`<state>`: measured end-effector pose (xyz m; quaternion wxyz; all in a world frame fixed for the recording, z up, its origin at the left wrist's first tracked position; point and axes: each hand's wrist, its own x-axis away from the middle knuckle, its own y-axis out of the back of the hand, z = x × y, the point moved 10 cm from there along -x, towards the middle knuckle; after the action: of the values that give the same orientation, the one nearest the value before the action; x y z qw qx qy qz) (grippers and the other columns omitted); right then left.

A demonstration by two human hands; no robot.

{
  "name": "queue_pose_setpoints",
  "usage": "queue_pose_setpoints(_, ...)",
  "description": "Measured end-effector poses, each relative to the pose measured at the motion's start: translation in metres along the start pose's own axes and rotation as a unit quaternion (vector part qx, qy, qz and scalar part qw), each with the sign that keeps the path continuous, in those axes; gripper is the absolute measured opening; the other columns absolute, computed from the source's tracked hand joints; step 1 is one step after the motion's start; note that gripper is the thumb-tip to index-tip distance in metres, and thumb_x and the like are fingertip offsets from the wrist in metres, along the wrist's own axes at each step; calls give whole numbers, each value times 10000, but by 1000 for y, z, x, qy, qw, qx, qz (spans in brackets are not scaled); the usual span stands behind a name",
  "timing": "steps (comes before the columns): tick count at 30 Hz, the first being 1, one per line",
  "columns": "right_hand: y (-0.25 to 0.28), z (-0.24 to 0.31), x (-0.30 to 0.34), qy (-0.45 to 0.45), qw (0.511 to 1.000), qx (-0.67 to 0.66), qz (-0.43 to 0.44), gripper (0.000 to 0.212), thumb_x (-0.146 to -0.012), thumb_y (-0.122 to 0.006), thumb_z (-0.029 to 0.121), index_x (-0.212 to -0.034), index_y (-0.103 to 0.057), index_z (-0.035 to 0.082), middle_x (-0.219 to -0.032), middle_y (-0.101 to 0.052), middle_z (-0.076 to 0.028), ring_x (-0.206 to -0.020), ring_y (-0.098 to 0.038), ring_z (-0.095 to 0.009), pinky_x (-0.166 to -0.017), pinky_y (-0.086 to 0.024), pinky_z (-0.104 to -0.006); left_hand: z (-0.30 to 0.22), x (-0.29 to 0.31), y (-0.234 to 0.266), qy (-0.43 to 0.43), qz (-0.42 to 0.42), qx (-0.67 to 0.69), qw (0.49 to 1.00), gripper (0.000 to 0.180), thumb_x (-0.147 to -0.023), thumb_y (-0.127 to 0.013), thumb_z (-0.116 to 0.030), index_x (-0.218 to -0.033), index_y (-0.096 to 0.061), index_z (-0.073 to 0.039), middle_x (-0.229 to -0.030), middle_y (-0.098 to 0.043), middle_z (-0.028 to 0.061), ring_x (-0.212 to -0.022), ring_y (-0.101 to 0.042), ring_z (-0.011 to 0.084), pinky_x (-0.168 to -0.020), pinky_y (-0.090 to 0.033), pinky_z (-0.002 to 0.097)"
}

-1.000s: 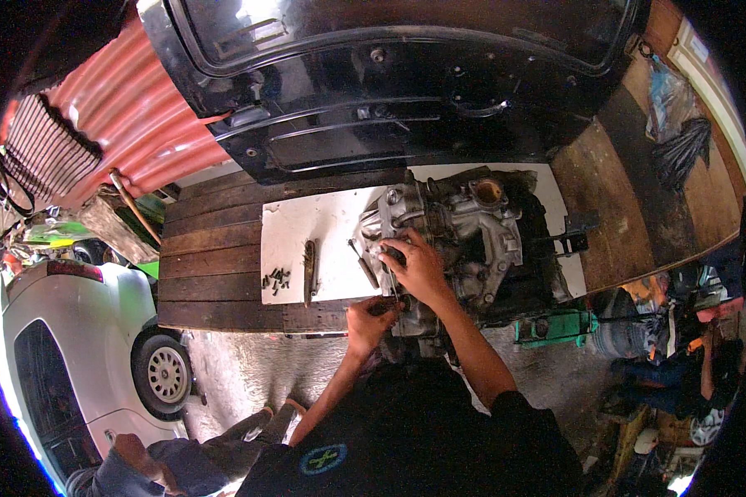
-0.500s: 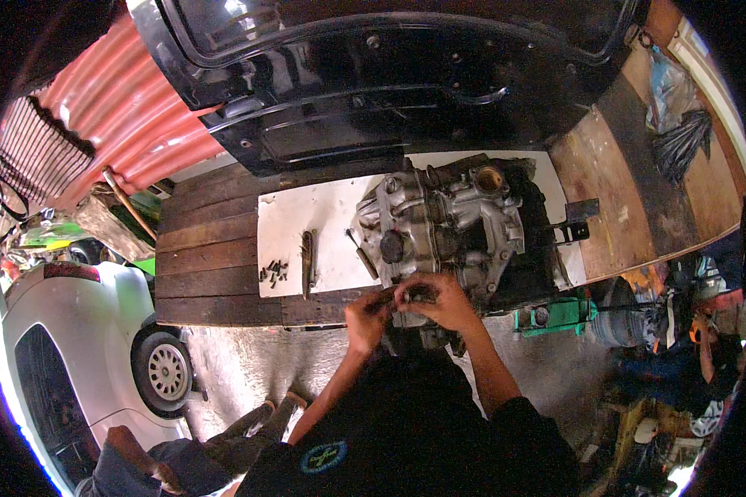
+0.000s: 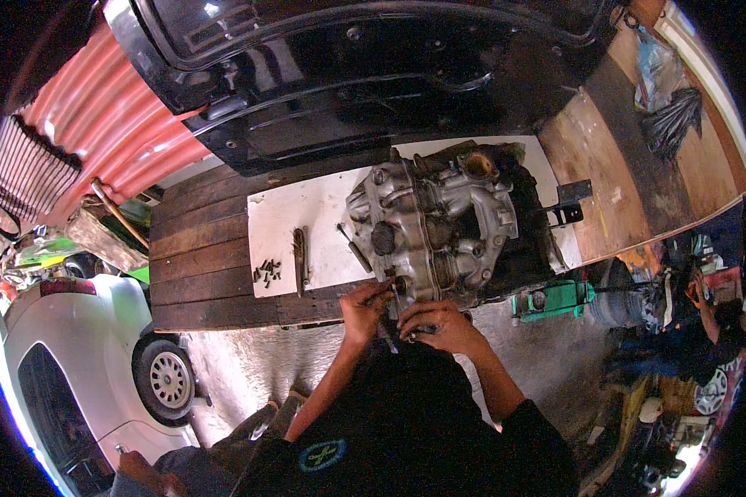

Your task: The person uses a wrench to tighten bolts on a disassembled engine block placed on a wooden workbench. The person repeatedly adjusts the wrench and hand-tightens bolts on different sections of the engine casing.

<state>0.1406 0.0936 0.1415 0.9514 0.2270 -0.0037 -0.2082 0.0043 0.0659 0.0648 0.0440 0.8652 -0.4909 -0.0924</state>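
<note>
A greasy metal engine [image 3: 427,217] lies on a white board [image 3: 315,207] on the bench, its near end close to my body. At that near end is my left hand [image 3: 363,311], its fingers pinched together by the engine's edge; what they hold is too small to make out. My right hand [image 3: 446,325] is just right of it, below the engine's near end, fingers curled round something dark I cannot name. Between the hands a narrow metallic piece [image 3: 389,338] points toward me. Left of the engine lie a thin-shafted tool [image 3: 356,251], long slim tools [image 3: 299,261] and several bolts [image 3: 268,272].
Dark planks [image 3: 199,257] form the bench's left part, plywood [image 3: 609,182] the right. A black vehicle panel [image 3: 348,91] stands behind. A white car [image 3: 83,356] is at left, with another person's hand [image 3: 137,472] at lower left. A green jack-like device [image 3: 551,300] stands at right.
My hands have drawn apart. My right hand has come down nearer my body, while my left stays by the engine's near edge. The whole view has shifted slightly.
</note>
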Motion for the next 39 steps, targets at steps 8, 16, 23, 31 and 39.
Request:
queue_pose_setpoints(8, -1, -11, -10, -19, 1000, -11, 14, 212, -700, -704, 15, -904, -699, 71, -1046, -660, -68, -994, -633, -239, -881, -495, -343, -12, -9, 2, -66, 30, -60, 996, 250, -735, -636, 79, -955, -714, -12, -849, -694, 143, -787, -679, 234, -703, -523, 313)
queue_pose_setpoints(16, 49, -33, -84, -23, 966, 196, -167, 398, -737, -757, 236, -1075, -637, 64, -1126, -605, -124, -1043, -597, -318, -886, -481, -387, -1, -6, -5, 86, 66, -31, 994, 169, -822, -693, -87, -951, -687, 22, -876, -705, 131, -810, -673, 190, -747, -510, 307)
queue_pose_setpoints(23, 40, -19, -97, -76, 945, 281, -151, 439, -735, -761, 288, -1087, -632, 62, -1183, -496, -92, -1022, -588, -315, -863, -484, -417, -9, -4, -6, 153, 66, 22, 986, 229, -829, -703, -131, -980, -686, 40, -912, -713, 132, -821, -666, 157, -769, -510, 301)
queue_pose_setpoints(31, 50, -18, -95, -23, 956, 208, -204, 412, -763, -749, 241, -1085, -594, 36, -1095, -544, -117, -1014, -583, -328, -838, -481, -399, -3, -1, -4, 116, 19, -34, 992, 238, -777, -733, -119, -946, -694, 45, -852, -715, 132, -724, -661, 147, -649, -534, 301)
queue_pose_setpoints(39, 45, -31, -66, -28, 955, -94, -279, 244, -918, -622, 226, -1074, -577, 43, -826, -635, -42, -702, -595, -125, -621, -477, -261, 15, 9, -1, 120, -13, 36, 992, 279, -767, -745, -98, -992, -668, 46, -875, -714, 136, -805, -687, 176, -744, -530, 294)
